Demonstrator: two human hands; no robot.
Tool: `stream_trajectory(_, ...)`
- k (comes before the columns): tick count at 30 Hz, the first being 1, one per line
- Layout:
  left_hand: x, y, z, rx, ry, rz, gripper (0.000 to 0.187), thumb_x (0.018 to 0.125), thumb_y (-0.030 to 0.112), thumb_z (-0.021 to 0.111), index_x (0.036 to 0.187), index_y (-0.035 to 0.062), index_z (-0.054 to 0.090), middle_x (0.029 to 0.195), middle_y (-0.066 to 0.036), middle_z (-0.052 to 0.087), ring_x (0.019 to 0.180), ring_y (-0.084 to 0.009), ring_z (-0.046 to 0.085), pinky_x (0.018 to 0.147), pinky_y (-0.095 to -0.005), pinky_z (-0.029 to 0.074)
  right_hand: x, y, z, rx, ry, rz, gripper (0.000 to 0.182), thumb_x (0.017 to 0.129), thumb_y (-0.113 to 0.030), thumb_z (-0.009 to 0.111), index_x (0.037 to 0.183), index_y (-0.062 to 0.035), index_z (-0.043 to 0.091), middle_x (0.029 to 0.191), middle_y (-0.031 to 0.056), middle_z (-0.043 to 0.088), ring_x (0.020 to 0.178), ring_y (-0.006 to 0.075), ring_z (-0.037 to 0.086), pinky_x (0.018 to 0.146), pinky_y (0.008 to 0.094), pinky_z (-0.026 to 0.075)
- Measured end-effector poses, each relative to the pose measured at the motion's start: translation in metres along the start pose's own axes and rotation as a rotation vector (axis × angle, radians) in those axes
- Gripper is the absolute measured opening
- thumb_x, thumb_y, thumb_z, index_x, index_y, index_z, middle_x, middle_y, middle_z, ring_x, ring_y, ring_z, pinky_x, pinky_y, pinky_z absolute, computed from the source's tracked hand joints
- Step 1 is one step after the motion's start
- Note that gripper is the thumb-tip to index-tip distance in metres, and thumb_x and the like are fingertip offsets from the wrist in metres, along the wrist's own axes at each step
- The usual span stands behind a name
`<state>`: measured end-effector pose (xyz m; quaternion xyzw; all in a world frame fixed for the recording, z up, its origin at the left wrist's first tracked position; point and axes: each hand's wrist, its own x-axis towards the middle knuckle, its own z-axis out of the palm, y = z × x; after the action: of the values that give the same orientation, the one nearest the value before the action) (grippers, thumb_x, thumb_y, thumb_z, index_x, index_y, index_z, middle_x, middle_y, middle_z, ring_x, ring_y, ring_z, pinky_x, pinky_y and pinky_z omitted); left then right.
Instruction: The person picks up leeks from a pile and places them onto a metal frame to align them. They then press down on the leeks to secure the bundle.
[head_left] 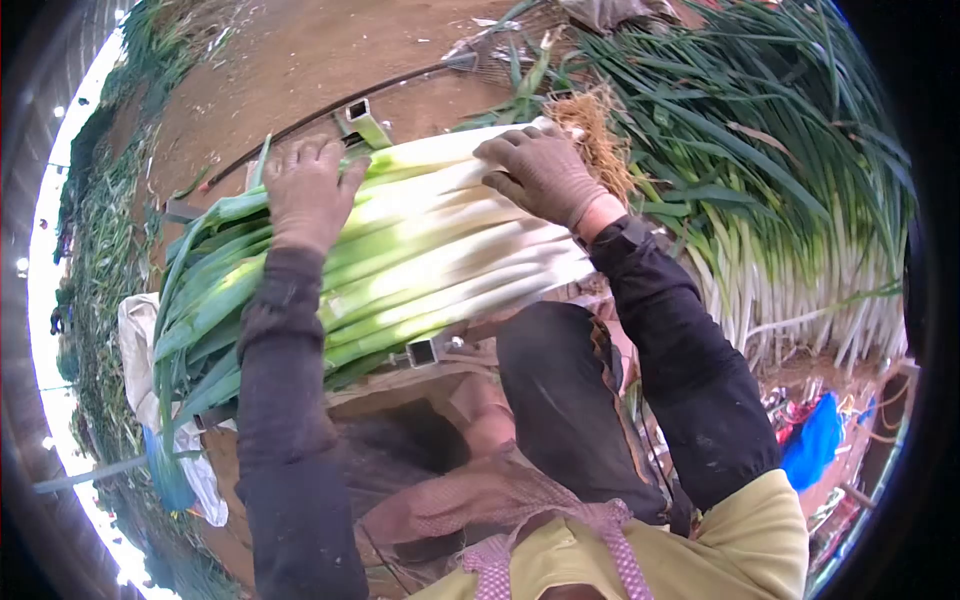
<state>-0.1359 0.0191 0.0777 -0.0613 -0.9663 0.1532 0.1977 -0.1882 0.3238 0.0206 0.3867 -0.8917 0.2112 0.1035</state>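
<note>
A thick layer of large green onions (430,250) lies across a metal frame in front of me, green leaves to the left, white stems to the right. My left hand (308,195), in a brownish glove, rests on the far side of the leafy part, thumb apart from the fingers. On the white stems near the far right end lies my right hand (545,175), also gloved, its fingers and thumb spread. Just beyond it are the tan roots (598,140) of the onions. Parts of my fingertips are hard to make out.
A large heap of green onions (780,190) lies on the right. Square metal tube ends (422,352) stick out near my knees and at the far side (362,115). A white sack (140,345) hangs at the left; a blue bag (812,440) sits lower right.
</note>
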Motion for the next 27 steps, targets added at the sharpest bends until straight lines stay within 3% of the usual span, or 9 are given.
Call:
stream_trajectory(3, -0.015, 0.016, -0.048, -0.111, -0.196, 0.175, 0.038, 0.091, 0.033, 0.069, 0.121, 0.0093, 0.065, 0.107, -0.011, 0.071, 0.106, -0.0298, 0.065, 0.097, -0.0440, 0.045, -0.003, -0.006, 0.004, -0.097, -0.004, 0.016, 0.030, 0.091, -0.023, 0.065, 0.119, -0.0152, 0.063, 0.112, 0.0101, 0.067, 0.107, 0.0322, 0.062, 0.094, 0.0484, 0.045)
stream_trajectory(6, -0.033, 0.015, -0.040, -0.163, -0.350, 0.192, 0.043, 0.085, 0.025, 0.074, 0.124, 0.0113, 0.064, 0.101, -0.010, 0.071, 0.094, -0.0301, 0.067, 0.085, -0.0420, 0.050, 0.001, -0.031, 0.003, -0.109, 0.022, 0.021, 0.023, 0.090, -0.020, 0.064, 0.113, -0.0153, 0.064, 0.100, 0.0091, 0.067, 0.095, 0.0313, 0.064, 0.085, 0.0448, 0.049)
stream_trajectory(9, -0.035, 0.002, -0.065, -0.167, -0.314, 0.166, 0.047, 0.083, 0.023, 0.075, 0.128, 0.0142, 0.063, 0.095, -0.009, 0.069, 0.088, -0.0297, 0.068, 0.075, -0.0421, 0.053, 0.001, -0.048, 0.003, -0.038, 0.098, 0.049, 0.024, 0.090, -0.021, 0.065, 0.114, -0.0160, 0.064, 0.096, 0.0071, 0.067, 0.093, 0.0307, 0.065, 0.084, 0.0451, 0.050)
stream_trajectory(10, -0.032, -0.001, -0.072, -0.139, -0.293, 0.187, 0.050, 0.082, 0.030, 0.077, 0.127, 0.0157, 0.062, 0.095, -0.009, 0.070, 0.080, -0.0291, 0.070, 0.077, -0.0411, 0.054, 0.000, -0.051, 0.003, -0.007, 0.131, 0.055, 0.025, 0.090, -0.022, 0.066, 0.114, -0.0163, 0.065, 0.095, 0.0066, 0.067, 0.093, 0.0306, 0.065, 0.083, 0.0453, 0.051)
stream_trajectory(13, -0.017, -0.002, -0.071, -0.063, -0.196, 0.240, 0.047, 0.083, 0.029, 0.077, 0.125, 0.0160, 0.064, 0.096, -0.009, 0.069, 0.082, -0.0295, 0.070, 0.079, -0.0398, 0.055, 0.009, -0.041, -0.002, 0.029, 0.138, 0.074, 0.027, 0.089, -0.022, 0.068, 0.115, -0.0171, 0.065, 0.096, 0.0072, 0.067, 0.094, 0.0308, 0.065, 0.081, 0.0463, 0.052)
stream_trajectory(17, 0.002, -0.001, -0.023, 0.136, -0.398, 0.089, 0.049, 0.092, 0.043, 0.067, 0.133, 0.0171, 0.060, 0.131, -0.011, 0.064, 0.123, -0.0297, 0.059, 0.104, -0.0488, 0.045, 0.007, 0.005, 0.025, 0.104, 0.228, 0.127, 0.025, 0.087, -0.021, 0.073, 0.110, -0.0128, 0.072, 0.100, 0.0117, 0.067, 0.092, 0.0338, 0.067, 0.082, 0.0443, 0.054)
stream_trajectory(20, -0.021, -0.012, 0.014, -0.030, -0.404, -0.076, 0.058, 0.098, 0.054, 0.054, 0.143, 0.0176, 0.054, 0.154, -0.010, 0.047, 0.144, -0.0309, 0.039, 0.115, -0.0565, 0.030, -0.005, 0.013, 0.000, 0.223, 0.073, 0.325, 0.030, 0.084, -0.028, 0.078, 0.109, -0.0113, 0.076, 0.107, 0.0119, 0.069, 0.097, 0.0330, 0.067, 0.084, 0.0414, 0.055)
stream_trajectory(24, -0.019, -0.007, 0.007, -0.073, -0.530, -0.122, 0.065, 0.101, 0.059, 0.045, 0.151, 0.0183, 0.045, 0.161, -0.010, 0.036, 0.151, -0.0310, 0.028, 0.118, -0.0613, 0.023, -0.022, 0.042, -0.014, -0.375, -0.133, 0.304, 0.030, 0.086, -0.032, 0.070, 0.113, -0.0182, 0.069, 0.102, 0.0058, 0.070, 0.094, 0.0284, 0.070, 0.086, 0.0481, 0.047)
stream_trajectory(27, -0.017, 0.002, 0.001, -0.015, -0.555, -0.131, 0.065, 0.101, 0.058, 0.045, 0.154, 0.0202, 0.041, 0.163, -0.009, 0.034, 0.151, -0.0307, 0.026, 0.118, -0.0641, 0.021, -0.021, 0.039, -0.039, -0.513, -0.282, 0.272, 0.029, 0.082, -0.030, 0.072, 0.109, -0.0202, 0.070, 0.100, 0.0027, 0.069, 0.094, 0.0258, 0.069, 0.086, 0.0485, 0.045)
